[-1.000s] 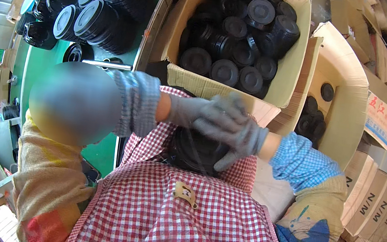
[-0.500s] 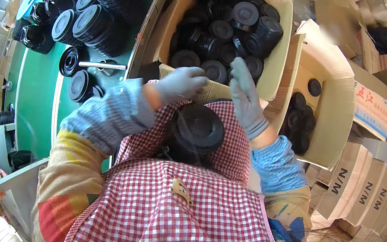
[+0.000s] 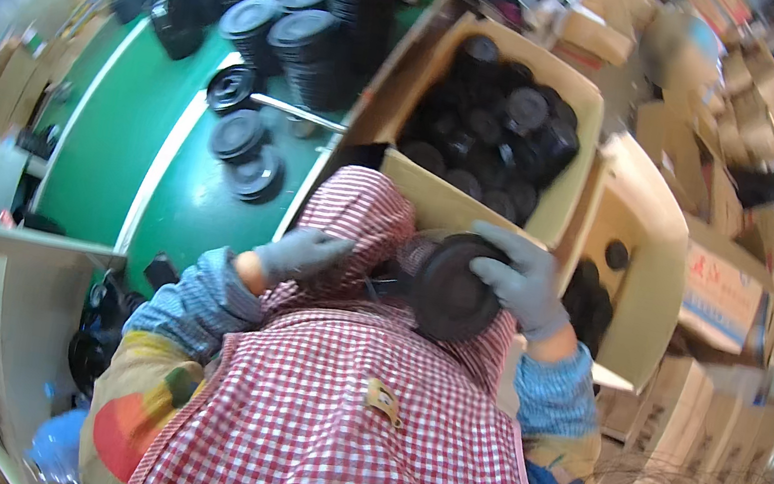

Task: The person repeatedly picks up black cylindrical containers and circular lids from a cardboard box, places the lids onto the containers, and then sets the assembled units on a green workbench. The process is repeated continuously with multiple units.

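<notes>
R hand (image 3: 520, 281) gloved, fingers curled over rim of black round part (image 3: 448, 290), L hand (image 3: 302, 254) loosely closed on red-checked apron fabric (image 3: 351, 211), cardboard box (image 3: 473, 210) just beyond

1. Both hands wear grey knit gloves: the left hand (image 3: 301, 254) sits at mid frame, the right hand (image 3: 521, 279) right of centre.
2. A red-and-white checked apron (image 3: 347, 428) fills the lower middle of the frame, with a small tan tag near its centre.
3. Over each forearm lies a blue checked sleeve cover (image 3: 196, 298), gathered at the wrist.
4. Beneath, at lower left, shows a yellow sleeve (image 3: 128, 404) with red and green patches; at lower right, blue and yellow cloth.
</notes>
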`<action>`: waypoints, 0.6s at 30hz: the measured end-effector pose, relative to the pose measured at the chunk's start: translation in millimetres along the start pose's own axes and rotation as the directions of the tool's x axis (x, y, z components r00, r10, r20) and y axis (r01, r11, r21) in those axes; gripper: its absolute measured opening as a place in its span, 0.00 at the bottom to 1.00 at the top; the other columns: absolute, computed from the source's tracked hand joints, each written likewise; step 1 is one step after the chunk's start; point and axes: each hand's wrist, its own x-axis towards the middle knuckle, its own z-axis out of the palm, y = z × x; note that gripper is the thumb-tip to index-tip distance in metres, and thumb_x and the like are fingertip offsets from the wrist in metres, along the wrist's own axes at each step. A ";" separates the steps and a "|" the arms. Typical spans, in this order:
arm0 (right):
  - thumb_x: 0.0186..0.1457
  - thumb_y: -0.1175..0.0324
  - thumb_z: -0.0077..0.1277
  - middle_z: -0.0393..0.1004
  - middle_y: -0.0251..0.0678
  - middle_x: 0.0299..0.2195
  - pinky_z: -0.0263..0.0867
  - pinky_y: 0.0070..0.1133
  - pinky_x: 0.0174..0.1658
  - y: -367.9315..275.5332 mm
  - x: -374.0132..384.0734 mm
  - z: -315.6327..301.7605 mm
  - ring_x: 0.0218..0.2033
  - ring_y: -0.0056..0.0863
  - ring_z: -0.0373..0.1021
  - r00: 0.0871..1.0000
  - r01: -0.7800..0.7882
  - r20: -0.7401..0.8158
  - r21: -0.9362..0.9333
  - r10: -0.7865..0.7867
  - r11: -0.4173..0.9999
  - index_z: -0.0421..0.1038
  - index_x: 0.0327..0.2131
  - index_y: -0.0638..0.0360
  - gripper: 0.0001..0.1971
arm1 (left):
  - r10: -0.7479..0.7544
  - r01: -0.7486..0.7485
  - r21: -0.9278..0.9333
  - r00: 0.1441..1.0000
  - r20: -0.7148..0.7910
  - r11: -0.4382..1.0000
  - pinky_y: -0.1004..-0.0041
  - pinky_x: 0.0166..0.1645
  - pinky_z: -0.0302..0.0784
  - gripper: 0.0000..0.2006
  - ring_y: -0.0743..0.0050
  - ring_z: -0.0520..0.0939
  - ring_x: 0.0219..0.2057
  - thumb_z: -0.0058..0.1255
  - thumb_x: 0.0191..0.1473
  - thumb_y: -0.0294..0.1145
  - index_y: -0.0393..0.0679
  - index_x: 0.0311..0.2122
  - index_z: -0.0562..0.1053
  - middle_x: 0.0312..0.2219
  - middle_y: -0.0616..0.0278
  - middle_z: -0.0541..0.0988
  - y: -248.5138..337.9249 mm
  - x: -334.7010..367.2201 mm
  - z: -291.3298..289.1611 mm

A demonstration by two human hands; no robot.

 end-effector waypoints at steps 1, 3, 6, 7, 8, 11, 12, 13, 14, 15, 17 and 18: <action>0.54 0.67 0.62 0.80 0.45 0.45 0.70 0.26 0.54 -17.6 -5.0 -0.4 0.48 0.32 0.76 0.997 0.022 -0.074 0.046 -0.018 0.999 0.75 0.51 0.67 0.22 | -0.018 0.026 -0.091 0.996 0.089 0.996 0.67 0.41 0.82 0.30 0.64 0.86 0.34 0.37 0.69 0.54 0.35 0.42 0.81 0.36 0.51 0.85 -3.6 -6.2 2.8; 0.54 0.61 0.63 0.80 0.48 0.44 0.70 0.30 0.54 -46.6 -11.7 -6.8 0.46 0.38 0.78 0.967 0.197 -0.155 -0.045 -0.202 0.979 0.76 0.50 0.68 0.25 | 0.312 -0.298 -0.093 0.923 0.226 0.950 0.63 0.52 0.78 0.32 0.60 0.82 0.46 0.31 0.69 0.58 0.36 0.54 0.73 0.47 0.49 0.80 -1.5 -18.7 -4.2; 0.54 0.53 0.63 0.79 0.51 0.45 0.69 0.36 0.56 -82.1 11.7 4.6 0.49 0.48 0.76 0.772 0.622 0.029 -0.244 -0.635 0.744 0.77 0.48 0.67 0.27 | 0.585 -0.001 -0.914 0.769 0.260 0.407 0.61 0.50 0.80 0.26 0.55 0.79 0.54 0.36 0.69 0.55 0.41 0.55 0.71 0.54 0.51 0.76 -15.9 -35.6 5.2; 0.55 0.55 0.62 0.78 0.51 0.46 0.69 0.37 0.57 -87.9 16.8 11.5 0.50 0.52 0.75 0.741 0.661 0.077 -0.256 -0.667 0.705 0.78 0.46 0.66 0.24 | 0.626 -0.065 -0.969 0.773 0.103 0.240 0.63 0.49 0.81 0.24 0.55 0.79 0.53 0.38 0.69 0.52 0.41 0.53 0.72 0.54 0.52 0.76 -21.7 -45.0 2.5; 0.55 0.58 0.62 0.78 0.48 0.48 0.67 0.37 0.58 -85.9 27.1 21.5 0.54 0.52 0.72 0.732 0.674 0.104 -0.261 -0.673 0.691 0.78 0.48 0.65 0.22 | 0.640 -0.131 -0.989 0.766 -0.059 0.065 0.65 0.48 0.82 0.21 0.56 0.79 0.53 0.40 0.69 0.50 0.41 0.51 0.72 0.54 0.52 0.75 -26.3 -55.9 -3.5; 0.54 0.65 0.61 0.76 0.46 0.52 0.66 0.36 0.58 -52.0 50.3 39.9 0.57 0.48 0.70 0.821 0.546 0.047 -0.354 -0.569 0.759 0.75 0.51 0.65 0.22 | 0.441 -0.690 -0.674 0.708 -0.551 0.265 0.64 0.53 0.81 0.11 0.62 0.79 0.51 0.49 0.66 0.36 0.38 0.44 0.72 0.49 0.57 0.74 -67.8 -87.8 -39.8; 0.54 0.68 0.60 0.76 0.47 0.52 0.66 0.34 0.58 -30.4 54.9 43.0 0.55 0.46 0.71 0.875 0.468 0.017 -0.286 -0.484 0.836 0.75 0.51 0.66 0.21 | 0.389 -0.784 -0.509 0.619 -0.682 0.356 0.62 0.55 0.79 0.10 0.62 0.79 0.53 0.50 0.66 0.34 0.38 0.44 0.72 0.53 0.55 0.75 -71.0 -101.8 -55.4; 0.54 0.69 0.59 0.76 0.46 0.51 0.66 0.33 0.58 -8.1 56.8 51.1 0.55 0.44 0.72 0.934 0.346 -0.040 -0.146 -0.355 0.927 0.75 0.51 0.66 0.20 | 0.367 -0.820 -0.444 0.563 -0.741 0.362 0.62 0.55 0.79 0.10 0.65 0.79 0.52 0.50 0.65 0.34 0.38 0.43 0.72 0.50 0.58 0.75 -88.0 -102.7 -76.7; 0.54 0.70 0.59 0.77 0.46 0.51 0.67 0.32 0.57 10.9 57.7 59.0 0.54 0.43 0.72 0.974 0.214 -0.072 0.007 -0.213 0.977 0.75 0.50 0.66 0.20 | 0.342 -0.850 -0.372 0.499 -0.796 0.374 0.61 0.56 0.78 0.10 0.69 0.78 0.50 0.51 0.65 0.35 0.38 0.43 0.72 0.48 0.61 0.76 -101.4 -101.7 -99.2; 0.54 0.70 0.59 0.78 0.46 0.49 0.67 0.31 0.57 21.5 60.2 63.5 0.53 0.40 0.73 0.979 0.198 -0.027 -0.047 -0.200 0.979 0.76 0.50 0.65 0.19 | 0.207 -0.849 -0.274 0.398 -0.894 0.451 0.62 0.53 0.78 0.05 0.78 0.75 0.37 0.51 0.60 0.24 0.42 0.41 0.71 0.32 0.69 0.71 -98.3 -101.5 -117.8; 0.53 0.71 0.59 0.79 0.44 0.47 0.68 0.28 0.55 24.0 66.0 76.5 0.51 0.37 0.74 0.984 0.175 0.048 -0.132 -0.170 0.976 0.77 0.49 0.64 0.18 | 0.144 -0.859 -0.117 0.215 -0.966 0.498 0.72 0.48 0.75 0.15 0.82 0.74 0.36 0.53 0.60 0.24 0.39 0.52 0.70 0.34 0.70 0.73 -128.2 -84.5 -168.6; 0.53 0.71 0.59 0.79 0.45 0.47 0.68 0.28 0.55 35.4 66.2 79.9 0.50 0.37 0.75 0.991 0.117 0.076 -0.127 -0.108 0.985 0.77 0.49 0.64 0.19 | 0.134 -0.846 -0.041 0.132 -0.982 0.532 0.75 0.46 0.74 0.19 0.83 0.74 0.35 0.53 0.59 0.23 0.38 0.56 0.69 0.35 0.71 0.74 -135.4 -77.6 -192.2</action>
